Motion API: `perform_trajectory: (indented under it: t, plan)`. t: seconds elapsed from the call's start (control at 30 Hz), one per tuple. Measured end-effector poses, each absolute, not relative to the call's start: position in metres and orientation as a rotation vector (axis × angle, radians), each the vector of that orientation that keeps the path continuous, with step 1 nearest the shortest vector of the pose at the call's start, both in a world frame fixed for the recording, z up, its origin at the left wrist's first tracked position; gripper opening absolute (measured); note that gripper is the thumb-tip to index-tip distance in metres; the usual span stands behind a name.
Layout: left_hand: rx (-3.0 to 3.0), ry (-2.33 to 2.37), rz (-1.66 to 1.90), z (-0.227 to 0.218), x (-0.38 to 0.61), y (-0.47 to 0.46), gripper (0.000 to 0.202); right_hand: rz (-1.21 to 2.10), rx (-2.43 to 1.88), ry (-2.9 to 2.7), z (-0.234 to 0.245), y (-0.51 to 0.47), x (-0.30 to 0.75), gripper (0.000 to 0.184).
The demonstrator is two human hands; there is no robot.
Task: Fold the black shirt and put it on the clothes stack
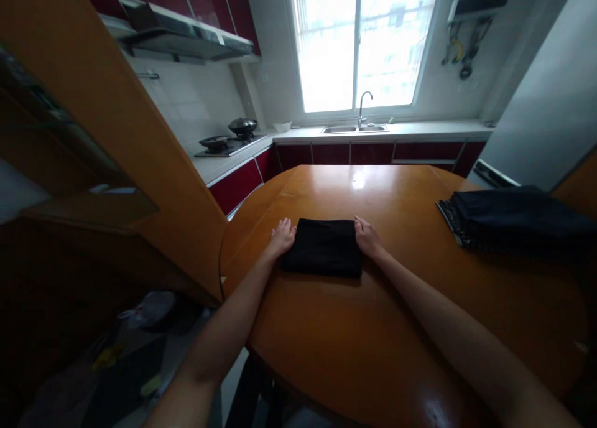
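Observation:
A folded black cloth (324, 247), neatly squared, lies flat on the wooden table (336, 328); its kind of garment does not show. At its left edge rests my left hand (282, 236), open, fingers stretched forward and slightly apart, the thumb side against the fabric. Along the opposite edge lies my right hand (368, 236), its fingers stretched forward and touching the cloth's side. Part of the right hand's fingers is hard to make out.
Dark folded clothes (513, 219) are stacked at the table's right, partly on clear plastic. A wooden cabinet (186, 167) stands close on the left. Beyond are a counter with a sink (354, 129), a stove (228, 147) with pans, and a range hood (186, 42).

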State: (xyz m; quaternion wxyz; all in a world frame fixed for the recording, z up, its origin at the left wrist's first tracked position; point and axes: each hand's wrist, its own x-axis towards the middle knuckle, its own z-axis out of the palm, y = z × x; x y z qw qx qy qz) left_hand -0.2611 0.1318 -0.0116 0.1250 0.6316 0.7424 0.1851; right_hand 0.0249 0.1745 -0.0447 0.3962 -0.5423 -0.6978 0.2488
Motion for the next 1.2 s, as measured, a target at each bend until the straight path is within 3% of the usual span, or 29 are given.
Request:
perform_trajectory:
  t: [0.1, 0.2, 0.33, 0.43, 0.5, 0.57, 0.67, 0.93, 1.2]
  plan:
    - [2.075, 1.956, 0.674, -0.005, -0.251, 0.128, 0.061, 0.645, -1.334, -1.699, -0.043, 0.172, 0.025, 0.049]
    - [2.242, 1.690, 0.518, -0.006, -0.235, 0.123, 0.063, 0.668, -1.292, -1.669, -0.038, 0.170, 0.025, 0.044]
    - [2.087, 1.921, 0.317, -0.011, -0.231, 0.121, 0.065, 0.922, -1.406, -1.414, -0.028, 0.175, 0.029, 0.031]
    - [2.025, 2.109, 0.470, -0.005, -0.223, 0.115, 0.055, 1.165, -1.457, -1.307, -0.020, 0.184, 0.037, 0.016]
    - [2.136, 1.987, 0.707, 0.001, -0.207, 0.105, 0.048, 1.313, -1.471, -1.294, -0.014, 0.189, 0.044, 0.010]
    - [2.286, 1.684, 0.949, 0.006, -0.185, 0.094, 0.044, 1.465, -1.471, -1.291, -0.010, 0.190, 0.050, 0.010]
    - [2.412, 1.372, 0.993, 0.005, -0.157, 0.083, 0.041, 1.781, -1.415, -1.259, -0.004, 0.190, 0.057, 0.007]
    - [2.361, 1.434, 1.044, 0.002, -0.155, 0.085, 0.041, 2.191, -1.040, -1.122, -0.006, 0.189, 0.052, 0.018]
    - [2.022, 1.685, 1.202, 0.012, -0.162, 0.090, 0.045, 2.171, -0.632, -1.112, -0.003, 0.165, 0.023, 0.011]
